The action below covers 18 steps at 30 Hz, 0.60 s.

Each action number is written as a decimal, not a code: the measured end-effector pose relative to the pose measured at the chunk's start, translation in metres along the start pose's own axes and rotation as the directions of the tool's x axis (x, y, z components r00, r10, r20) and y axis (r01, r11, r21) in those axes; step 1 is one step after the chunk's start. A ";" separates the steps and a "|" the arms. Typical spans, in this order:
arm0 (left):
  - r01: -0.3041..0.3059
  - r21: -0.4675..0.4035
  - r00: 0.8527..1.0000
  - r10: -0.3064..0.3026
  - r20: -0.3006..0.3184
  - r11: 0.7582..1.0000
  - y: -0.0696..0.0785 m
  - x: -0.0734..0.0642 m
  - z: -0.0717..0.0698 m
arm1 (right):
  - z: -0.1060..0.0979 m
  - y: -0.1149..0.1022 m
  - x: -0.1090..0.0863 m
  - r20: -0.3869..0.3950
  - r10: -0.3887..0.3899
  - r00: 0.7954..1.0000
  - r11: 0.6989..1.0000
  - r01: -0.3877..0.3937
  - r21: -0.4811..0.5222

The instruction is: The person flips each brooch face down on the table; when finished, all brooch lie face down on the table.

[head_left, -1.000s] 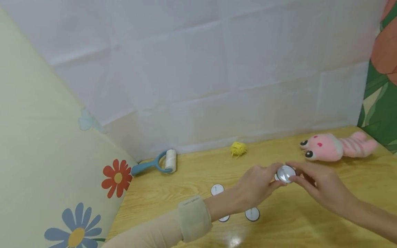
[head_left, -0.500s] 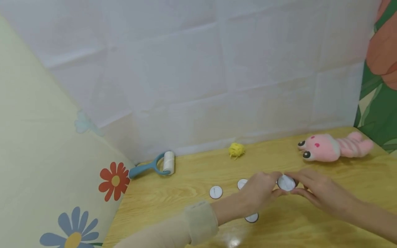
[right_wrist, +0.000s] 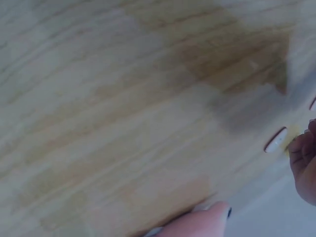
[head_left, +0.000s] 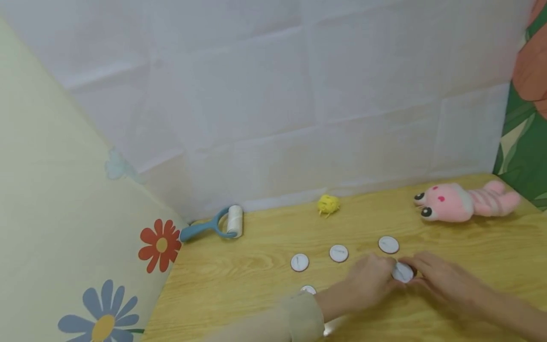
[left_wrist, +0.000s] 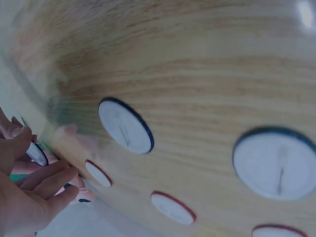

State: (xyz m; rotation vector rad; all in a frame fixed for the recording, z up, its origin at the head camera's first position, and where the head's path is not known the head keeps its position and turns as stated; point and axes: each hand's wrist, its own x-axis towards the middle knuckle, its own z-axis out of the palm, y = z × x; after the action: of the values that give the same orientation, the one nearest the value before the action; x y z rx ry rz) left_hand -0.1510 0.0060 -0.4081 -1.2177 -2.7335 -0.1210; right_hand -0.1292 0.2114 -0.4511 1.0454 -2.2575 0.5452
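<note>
Between both hands is a round pin-back button badge [head_left: 403,272], its white back and pin showing. The left hand [head_left: 368,281] pinches its left edge, while the right hand [head_left: 446,280] pinches the right. In the left wrist view this badge [left_wrist: 37,154] has a dark rim and is tilted between the fingers. Just beyond the hands, another badge [head_left: 388,244] lies pin side up on the table. Two more, a middle badge [head_left: 339,253] and a left badge [head_left: 299,262], continue that row. A nearer badge [head_left: 308,289] is partly covered by the left forearm.
The wooden table [head_left: 239,285] backs onto a white sheet [head_left: 256,118]. Along its rear lie a blue-handled lint roller [head_left: 234,222], a yellow ball-like object [head_left: 328,204] and a pink plush toy [head_left: 453,203]. A dark-rimmed badge [left_wrist: 126,126] shows in the left wrist view.
Both hands have come nearer the person with the pinched badge, uncovering the back row of badges. The left forearm has shifted right, and the badge's tilt has changed slightly.
</note>
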 end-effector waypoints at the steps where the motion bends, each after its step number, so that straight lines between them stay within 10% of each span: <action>1: 0.002 0.000 1.000 -0.002 -0.002 1.000 0.001 0.001 0.003 | 0.001 0.000 -0.003 0.011 0.023 1.000 1.000 -0.023 0.007; 18: -0.059 0.119 0.998 0.058 0.016 0.991 -0.002 -0.005 0.033 | 0.024 -0.006 -0.016 0.094 0.127 0.987 0.992 -0.125 -0.034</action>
State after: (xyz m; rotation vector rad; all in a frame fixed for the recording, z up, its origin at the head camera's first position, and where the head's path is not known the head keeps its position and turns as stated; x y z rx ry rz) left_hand -0.1525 0.0054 -0.4419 -1.2682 -2.6693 0.0564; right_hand -0.1249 0.2025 -0.4790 0.9382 -2.4216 0.5237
